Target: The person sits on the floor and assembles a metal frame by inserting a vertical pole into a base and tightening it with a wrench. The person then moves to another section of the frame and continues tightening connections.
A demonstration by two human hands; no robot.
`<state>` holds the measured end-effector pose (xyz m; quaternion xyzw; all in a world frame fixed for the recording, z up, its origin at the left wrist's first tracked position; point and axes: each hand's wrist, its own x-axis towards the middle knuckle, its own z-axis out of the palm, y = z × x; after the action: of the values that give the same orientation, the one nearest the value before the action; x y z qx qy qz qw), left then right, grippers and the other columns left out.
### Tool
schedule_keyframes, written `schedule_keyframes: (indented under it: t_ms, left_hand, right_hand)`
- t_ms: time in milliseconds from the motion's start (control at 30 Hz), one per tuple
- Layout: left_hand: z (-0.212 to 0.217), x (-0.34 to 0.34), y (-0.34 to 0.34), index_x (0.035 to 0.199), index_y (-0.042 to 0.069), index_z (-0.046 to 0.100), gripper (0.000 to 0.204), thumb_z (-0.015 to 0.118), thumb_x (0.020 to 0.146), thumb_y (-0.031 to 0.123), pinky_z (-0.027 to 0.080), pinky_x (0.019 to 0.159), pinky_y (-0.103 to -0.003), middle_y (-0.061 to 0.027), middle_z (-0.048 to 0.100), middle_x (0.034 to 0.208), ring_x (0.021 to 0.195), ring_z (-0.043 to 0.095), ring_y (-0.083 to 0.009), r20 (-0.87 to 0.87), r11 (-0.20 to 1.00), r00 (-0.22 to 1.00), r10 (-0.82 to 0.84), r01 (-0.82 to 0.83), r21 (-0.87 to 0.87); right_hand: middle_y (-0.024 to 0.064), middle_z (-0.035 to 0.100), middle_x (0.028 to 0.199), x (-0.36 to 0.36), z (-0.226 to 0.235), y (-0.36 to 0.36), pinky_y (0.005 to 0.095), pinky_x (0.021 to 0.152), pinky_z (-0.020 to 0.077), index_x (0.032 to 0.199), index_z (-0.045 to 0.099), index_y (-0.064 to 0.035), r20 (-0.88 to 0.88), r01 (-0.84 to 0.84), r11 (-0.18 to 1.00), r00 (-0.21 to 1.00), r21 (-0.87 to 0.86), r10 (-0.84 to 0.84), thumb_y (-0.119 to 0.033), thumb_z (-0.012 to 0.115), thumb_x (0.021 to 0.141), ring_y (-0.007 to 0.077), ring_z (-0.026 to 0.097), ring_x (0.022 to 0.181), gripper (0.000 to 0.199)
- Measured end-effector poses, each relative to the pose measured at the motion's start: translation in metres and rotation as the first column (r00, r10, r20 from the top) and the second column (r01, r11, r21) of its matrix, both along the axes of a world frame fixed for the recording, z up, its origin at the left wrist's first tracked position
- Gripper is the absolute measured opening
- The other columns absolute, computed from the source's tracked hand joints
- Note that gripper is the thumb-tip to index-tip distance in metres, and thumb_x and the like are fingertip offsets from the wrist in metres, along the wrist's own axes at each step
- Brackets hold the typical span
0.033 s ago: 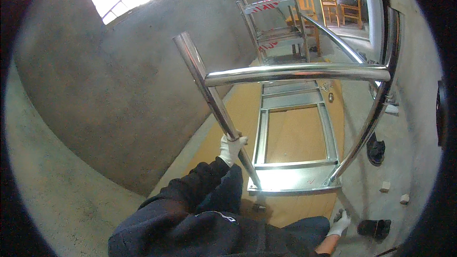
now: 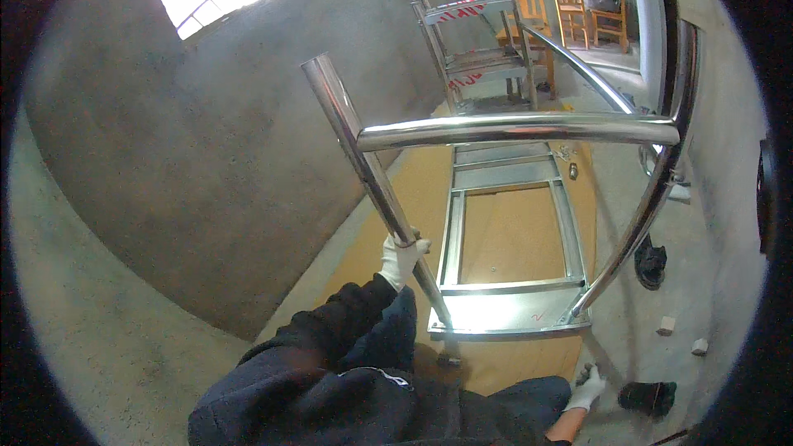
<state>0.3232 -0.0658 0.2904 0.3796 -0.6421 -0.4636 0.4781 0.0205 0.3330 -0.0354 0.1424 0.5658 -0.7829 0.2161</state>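
My left hand [image 2: 400,260], in a white glove, is wrapped around the left tube [image 2: 384,190] of a shiny metal tube frame. A crossbar [image 2: 520,128] joins this tube to the bent right tube [image 2: 636,231]. Both tubes stand at the near end of a flat silvery metal frame [image 2: 504,311] lying on a tan board [image 2: 512,235]. Low on the right, my right hand [image 2: 586,390], also gloved, is held beside my knee with its fingers curled. Dark patches show at those fingers; whether they are a small part or dirt is unclear.
Farther back stands a metal rack [image 2: 479,58] with red marks, near wooden chairs [image 2: 524,0]. Black shoes [image 2: 650,264] and small pale blocks [image 2: 666,326] lie on the floor to the right. A grey wall [image 2: 223,157] bounds the left side.
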Motion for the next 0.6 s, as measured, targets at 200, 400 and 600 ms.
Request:
schedule_keyframes:
  t_ms: [200,400,600]
  left_hand:
    - [-0.031,0.023,-0.007,0.088,0.002,0.054,0.024,0.073,0.073,0.004,0.051,0.061,-0.028,-0.0028,0.056,0.075,0.070,0.059,-0.0136,0.002,0.992,0.994,-0.110,0.110,0.063]
    - [-0.046,0.021,-0.009,0.093,0.005,0.053,0.027,0.073,0.074,0.006,0.045,0.056,-0.026,0.0007,0.054,0.070,0.062,0.052,-0.0092,-0.145,0.971,0.961,-0.236,0.240,0.009]
    - [-0.048,0.041,-0.036,0.114,0.001,0.055,0.057,0.076,0.070,0.030,0.045,0.091,-0.036,-0.0194,0.060,0.107,0.103,0.058,-0.0303,0.090,0.687,0.732,-0.675,0.669,-0.284]
  right_hand:
    - [0.0069,0.057,0.075,0.064,0.102,-0.078,0.0252,0.046,0.0426,0.105,0.053,-0.0038,-0.068,-0.357,0.933,0.930,0.048,0.360,-0.006,0.056,0.087,0.0132,0.053,0.055,0.018]
    - [0.0149,0.067,0.087,0.182,0.165,-0.181,0.0345,0.070,0.0524,0.106,0.059,-0.0003,-0.054,-0.747,0.104,0.091,0.657,0.994,-0.017,0.058,0.085,0.0239,0.066,0.077,0.028]
    - [0.0217,0.063,0.098,0.297,0.142,-0.330,0.0414,0.079,0.0488,0.111,0.058,-0.0040,-0.096,-0.524,0.003,-0.150,0.851,0.984,-0.026,0.055,0.085,0.0365,0.061,0.090,0.034]
